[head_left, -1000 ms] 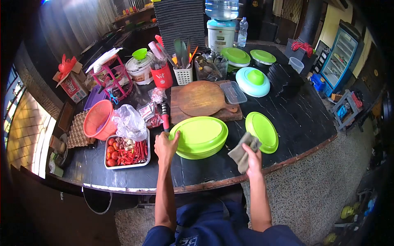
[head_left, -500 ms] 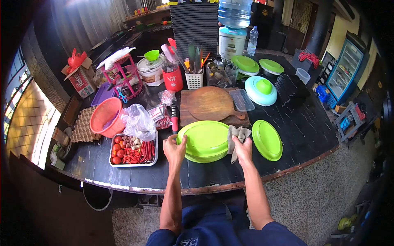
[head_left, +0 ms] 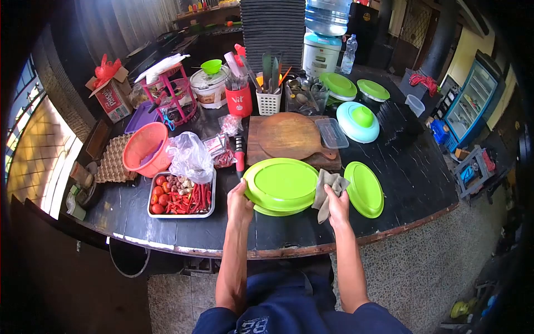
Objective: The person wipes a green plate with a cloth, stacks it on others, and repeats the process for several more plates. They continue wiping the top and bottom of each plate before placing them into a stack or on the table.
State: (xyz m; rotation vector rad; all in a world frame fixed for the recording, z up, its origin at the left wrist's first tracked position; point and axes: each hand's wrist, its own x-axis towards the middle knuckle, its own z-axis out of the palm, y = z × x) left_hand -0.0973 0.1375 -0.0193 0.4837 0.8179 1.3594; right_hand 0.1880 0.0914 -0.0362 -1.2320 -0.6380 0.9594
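A lime-green oval plate (head_left: pixel 281 182) is raised a little above more green plates (head_left: pixel 282 212) at the table's front. My left hand (head_left: pixel 238 204) grips its left edge, the thumb near the rim. Bunched in my right hand (head_left: pixel 337 207) is a grey cloth (head_left: pixel 327 186), pressed against the plate's right edge; whether those fingers also grip the plate is hidden. Just right of the cloth, a separate green oval plate (head_left: pixel 364 190) lies on the black table.
To the left are a metal tray (head_left: pixel 182 216) of tomatoes and chillies, a plastic bag (head_left: pixel 191 157) and an orange basket (head_left: pixel 146 147). Behind the plates lie wooden boards (head_left: pixel 289 136) and a knife sharpener (head_left: pixel 240 153). A pale blue dish (head_left: pixel 343 115) with a green top stands back right.
The top plate has come up off the stack, with my left hand lower around its edge. My right hand and the cloth stay at its right end. The view has shifted slightly.
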